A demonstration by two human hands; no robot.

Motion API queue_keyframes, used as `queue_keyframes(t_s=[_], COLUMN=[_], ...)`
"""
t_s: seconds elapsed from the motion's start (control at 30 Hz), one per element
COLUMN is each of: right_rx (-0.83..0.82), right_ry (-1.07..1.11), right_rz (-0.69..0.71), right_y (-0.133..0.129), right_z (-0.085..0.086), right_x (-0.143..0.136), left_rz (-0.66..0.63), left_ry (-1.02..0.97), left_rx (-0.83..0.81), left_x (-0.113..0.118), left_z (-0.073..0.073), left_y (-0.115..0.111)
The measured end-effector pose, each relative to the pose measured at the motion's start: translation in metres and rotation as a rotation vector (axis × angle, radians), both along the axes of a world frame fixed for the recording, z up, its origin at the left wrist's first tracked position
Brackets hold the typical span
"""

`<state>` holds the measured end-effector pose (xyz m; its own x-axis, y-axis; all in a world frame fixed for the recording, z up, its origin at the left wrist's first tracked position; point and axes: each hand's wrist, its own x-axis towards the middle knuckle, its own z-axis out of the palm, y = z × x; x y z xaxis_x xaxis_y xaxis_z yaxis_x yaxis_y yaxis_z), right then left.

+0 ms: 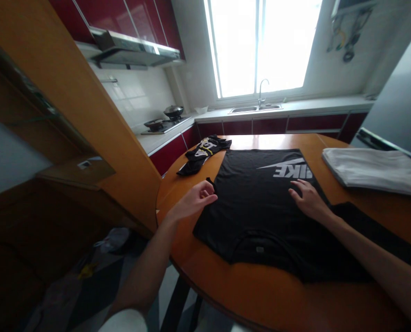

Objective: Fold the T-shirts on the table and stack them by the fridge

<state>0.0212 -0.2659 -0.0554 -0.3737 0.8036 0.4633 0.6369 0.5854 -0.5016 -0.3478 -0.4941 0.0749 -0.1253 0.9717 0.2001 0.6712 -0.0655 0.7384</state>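
A black T-shirt (pixel 253 198) with white lettering lies spread on the wooden table (pixel 219 286), its neckline toward me. My left hand (pixel 200 198) is at the shirt's left edge, fingers curled in, with a small bit of black cloth showing at the fingertips. My right hand (pixel 309 198) rests on or just over the shirt below the lettering, fingers apart and holding nothing. On the right, a sleeve extends out under my right forearm. The left side of the shirt shows a straight edge without a spread sleeve.
A crumpled black garment (pixel 207 152) with white and yellow marks lies at the table's far left. Folded pale cloth (pixel 374 168) sits at the right. Beyond the table are a counter with a sink (pixel 245 109) and a stove with pans (pixel 173 110). A wooden partition (pixel 122 138) stands left.
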Motion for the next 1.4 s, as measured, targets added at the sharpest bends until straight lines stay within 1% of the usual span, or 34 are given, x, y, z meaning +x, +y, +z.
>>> queue_keyframes(t_s=[0.03, 0.07, 0.13, 0.2, 0.23, 0.3, 0.37, 0.4, 0.47, 0.5, 0.53, 0.6, 0.7, 0.77, 0.8, 0.87, 0.93, 1.0, 1.1, 1.17, 1.3, 1.33, 1.4], right_rx=[-0.002, -0.003, -0.001, 0.001, 0.002, 0.0, -0.005, -0.005, -0.001, 0.0, -0.001, -0.01, -0.02, -0.019, -0.017, -0.012, -0.011, -0.015, -0.013, -0.005, 0.004, 0.003, 0.003], right_ry=[0.001, 0.002, 0.006, 0.006, 0.004, -0.002, -0.007, -0.007, -0.005, -0.003, -0.001, 0.001, -0.003, -0.007, -0.008, -0.009, -0.008, -0.009, -0.012, -0.018, -0.029, -0.031, -0.032], right_rz=[0.0, 0.0, -0.002, 0.0, 0.001, 0.006, 0.007, 0.005, -0.001, -0.003, -0.003, -0.003, -0.003, -0.004, -0.005, -0.009, -0.015, -0.02, -0.016, -0.007, -0.003, -0.004, -0.007], right_y=[0.001, 0.001, 0.002, 0.003, 0.003, 0.003, 0.003, 0.003, 0.003, 0.003, 0.004, 0.004, 0.005, 0.005, 0.004, 0.003, 0.002, 0.002, 0.003, 0.004, 0.006, 0.006, 0.007], right_z=[0.0, -0.001, -0.001, -0.002, -0.002, -0.002, -0.003, -0.003, -0.003, -0.003, -0.003, -0.003, -0.003, -0.003, -0.003, -0.002, -0.001, 0.001, 0.0, -0.001, -0.004, -0.005, -0.005], right_x=[0.0, 0.001, 0.001, 0.001, 0.001, 0.0, 0.0, 0.001, 0.001, 0.002, 0.002, 0.003, 0.004, 0.004, 0.004, 0.004, 0.003, 0.003, 0.003, 0.004, 0.006, 0.006, 0.007], left_rz=[-0.069, -0.094, -0.037, 0.03, 0.044, 0.027, -0.055, -0.108, -0.197, -0.225, -0.238, -0.224, -0.112, -0.057, -0.06, -0.106, -0.129, -0.089, -0.019, -0.045, -0.185, -0.197, -0.202], left_ry=[-0.032, -0.057, -0.063, -0.012, 0.029, 0.131, 0.257, 0.326, 0.457, 0.51, 0.548, 0.579, 0.557, 0.553, 0.56, 0.579, 0.58, 0.549, 0.46, 0.45, 0.557, 0.572, 0.577], left_rx=[-0.014, -0.003, 0.081, 0.15, 0.17, 0.194, 0.156, 0.103, -0.045, -0.109, -0.149, -0.152, -0.05, -0.039, -0.067, -0.144, -0.159, -0.082, 0.092, 0.124, -0.051, -0.075, -0.072], left_x=[0.002, 0.002, -0.001, -0.006, -0.008, -0.009, -0.008, -0.007, -0.004, -0.003, -0.002, -0.003, -0.005, -0.006, -0.007, -0.007, -0.006, -0.003, 0.007, 0.016, 0.028, 0.029, 0.029], left_z=[0.002, 0.002, -0.003, -0.013, -0.02, -0.038, -0.056, -0.064, -0.076, -0.079, -0.08, -0.078, -0.073, -0.075, -0.077, -0.083, -0.085, -0.082, -0.075, -0.076, -0.089, -0.091, -0.092], left_y=[0.006, 0.012, 0.025, 0.035, 0.038, 0.041, 0.041, 0.04, 0.037, 0.036, 0.035, 0.034, 0.034, 0.035, 0.036, 0.037, 0.037, 0.037, 0.035, 0.033, 0.031, 0.03, 0.03])
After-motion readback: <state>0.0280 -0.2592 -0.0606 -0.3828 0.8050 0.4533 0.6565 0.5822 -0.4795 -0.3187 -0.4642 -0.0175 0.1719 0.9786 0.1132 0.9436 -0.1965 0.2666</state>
